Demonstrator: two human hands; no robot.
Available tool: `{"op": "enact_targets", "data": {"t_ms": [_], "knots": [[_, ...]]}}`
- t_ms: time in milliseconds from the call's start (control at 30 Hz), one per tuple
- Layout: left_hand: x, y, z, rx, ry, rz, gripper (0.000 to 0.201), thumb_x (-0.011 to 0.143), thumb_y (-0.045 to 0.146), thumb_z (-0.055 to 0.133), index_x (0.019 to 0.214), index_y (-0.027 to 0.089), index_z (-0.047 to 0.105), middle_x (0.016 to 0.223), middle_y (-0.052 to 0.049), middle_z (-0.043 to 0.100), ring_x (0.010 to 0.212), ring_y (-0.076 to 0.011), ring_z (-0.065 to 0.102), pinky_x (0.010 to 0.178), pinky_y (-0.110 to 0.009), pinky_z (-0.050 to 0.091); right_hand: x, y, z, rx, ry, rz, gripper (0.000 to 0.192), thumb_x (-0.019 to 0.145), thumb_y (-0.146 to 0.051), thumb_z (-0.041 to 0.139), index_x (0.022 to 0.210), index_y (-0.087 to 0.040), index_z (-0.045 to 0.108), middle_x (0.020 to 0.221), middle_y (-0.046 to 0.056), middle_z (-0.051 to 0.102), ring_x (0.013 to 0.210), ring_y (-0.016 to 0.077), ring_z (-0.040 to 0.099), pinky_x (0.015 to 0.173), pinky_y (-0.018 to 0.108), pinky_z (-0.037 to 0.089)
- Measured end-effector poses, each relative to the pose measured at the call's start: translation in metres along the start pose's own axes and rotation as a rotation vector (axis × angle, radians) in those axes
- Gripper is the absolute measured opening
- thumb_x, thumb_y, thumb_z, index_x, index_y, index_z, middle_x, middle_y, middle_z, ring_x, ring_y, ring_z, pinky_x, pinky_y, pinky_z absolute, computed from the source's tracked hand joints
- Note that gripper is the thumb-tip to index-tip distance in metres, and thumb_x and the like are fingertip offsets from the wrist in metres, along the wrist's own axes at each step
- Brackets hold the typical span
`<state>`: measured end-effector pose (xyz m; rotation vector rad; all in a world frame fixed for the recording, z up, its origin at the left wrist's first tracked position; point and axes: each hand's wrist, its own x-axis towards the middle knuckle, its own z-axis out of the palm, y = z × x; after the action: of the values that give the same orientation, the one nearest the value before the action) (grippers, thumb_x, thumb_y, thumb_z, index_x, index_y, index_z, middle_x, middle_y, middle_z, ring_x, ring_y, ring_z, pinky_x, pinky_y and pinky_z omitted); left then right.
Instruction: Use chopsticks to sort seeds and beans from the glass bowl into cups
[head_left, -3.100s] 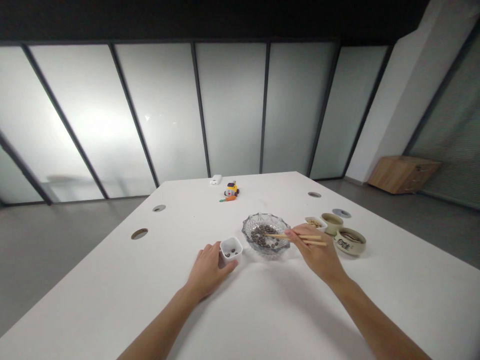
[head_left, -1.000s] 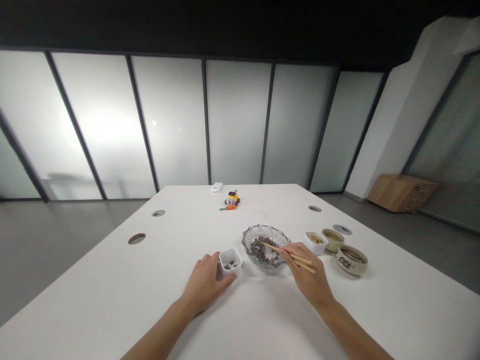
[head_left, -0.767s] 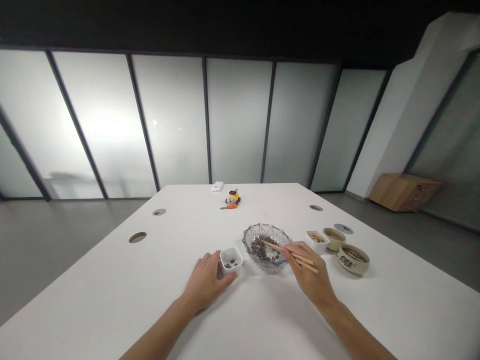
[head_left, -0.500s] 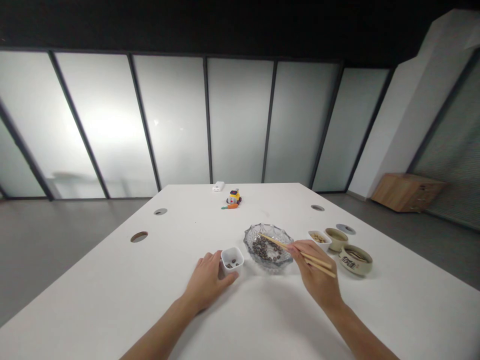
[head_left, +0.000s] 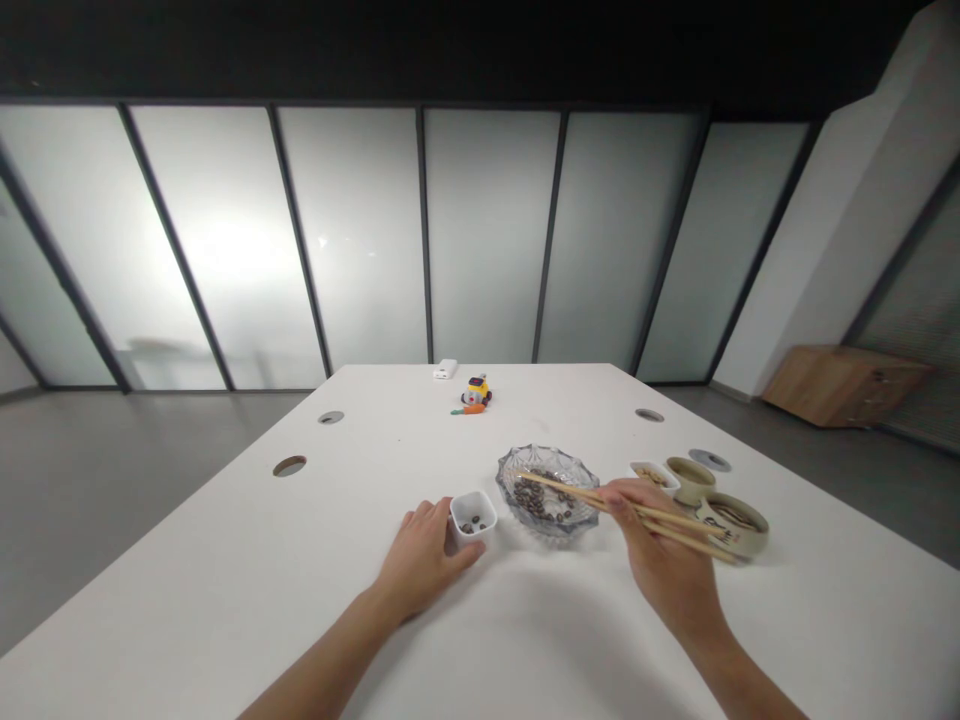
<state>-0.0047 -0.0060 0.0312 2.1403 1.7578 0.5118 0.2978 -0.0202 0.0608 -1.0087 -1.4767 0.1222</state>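
Right hand [head_left: 666, 550] grips chopsticks [head_left: 570, 489] over beans [head_left: 530, 497] in glass bowl [head_left: 557, 534]; left hand [head_left: 418, 560] clasps white cup [head_left: 471, 503]. Apparent step: picking — next likely needs precise pinching.

Big bowl [head_left: 553, 533] is the clock center on the table [head_left: 225, 580], 12 being the far edge. Beans [head_left: 529, 495] sit in it, and chopsticks [head_left: 566, 487] in the right hand [head_left: 664, 550] run over it from the 3-to-4 side. Small cup [head_left: 470, 506] with a few more beans inside is just off at 8 to 9, left hand [head_left: 424, 560] wrapped around its 6-to-10 side. Other way, a dish [head_left: 667, 485] between 2 and 3, a mug [head_left: 696, 489] right next to it further out, and a second mug [head_left: 755, 537] nearer, a bit past 3. Way up at 11 there's a toy car [head_left: 477, 391], toy carrot [head_left: 472, 409] just off its 6 o'clock side, boxy thing [head_left: 445, 369] past both.
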Motion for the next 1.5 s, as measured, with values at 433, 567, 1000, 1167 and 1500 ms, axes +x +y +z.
{"op": "enact_targets", "data": {"t_ms": [433,567,1000,1167,1500], "knots": [[0.000,0.001,-0.001,0.005,-0.014,0.003,0.032,0.098,0.054,0.068,0.112,0.026,0.065,0.116,-0.011,0.077,0.113,-0.0345,0.068,0.103,-0.044,0.050,-0.001,0.028,0.009,-0.050,-0.166,-0.010,0.054,0.108,-0.072,0.064,0.090,-0.026,0.085,0.089,0.008,0.083,0.080,0.0253,0.080,0.074,0.036,0.065],[0.000,0.001,0.000,0.002,-0.013,0.003,0.032,0.098,0.055,0.068,0.111,0.025,0.065,0.116,-0.011,0.076,0.113,-0.0348,0.068,0.102,-0.045,0.050,-0.004,0.032,0.010,-0.031,-0.183,-0.023,0.051,0.109,-0.068,0.066,0.090,-0.025,0.085,0.092,0.008,0.083,0.083,0.0252,0.080,0.075,0.036,0.066],[0.000,0.002,-0.001,0.017,-0.026,-0.006,0.029,0.101,0.050,0.071,0.112,0.024,0.065,0.116,-0.010,0.075,0.114,-0.0343,0.068,0.100,-0.042,0.047,-0.004,0.028,0.011,-0.008,-0.133,-0.035,0.046,0.108,-0.065,0.069,0.092,-0.026,0.087,0.091,0.008,0.084,0.082,0.0244,0.081,0.075,0.034,0.066],[0.000,0.002,-0.001,0.007,-0.018,0.004,0.028,0.101,0.049,0.072,0.113,0.024,0.066,0.116,-0.010,0.075,0.114,-0.0341,0.068,0.099,-0.042,0.047,-0.006,0.030,0.014,-0.024,-0.156,-0.025,0.049,0.109,-0.066,0.067,0.090,-0.025,0.087,0.090,0.008,0.083,0.081,0.0240,0.081,0.075,0.034,0.066],[0.002,-0.002,0.002,0.001,-0.024,0.010,0.029,0.101,0.050,0.071,0.112,0.024,0.064,0.118,-0.010,0.074,0.116,-0.0336,0.066,0.102,-0.043,0.045,-0.009,0.025,0.017,0.021,-0.090,-0.123,0.031,0.111,-0.051,0.071,0.101,-0.027,0.089,0.095,0.007,0.084,0.083,0.0230,0.081,0.076,0.032,0.067]]}}
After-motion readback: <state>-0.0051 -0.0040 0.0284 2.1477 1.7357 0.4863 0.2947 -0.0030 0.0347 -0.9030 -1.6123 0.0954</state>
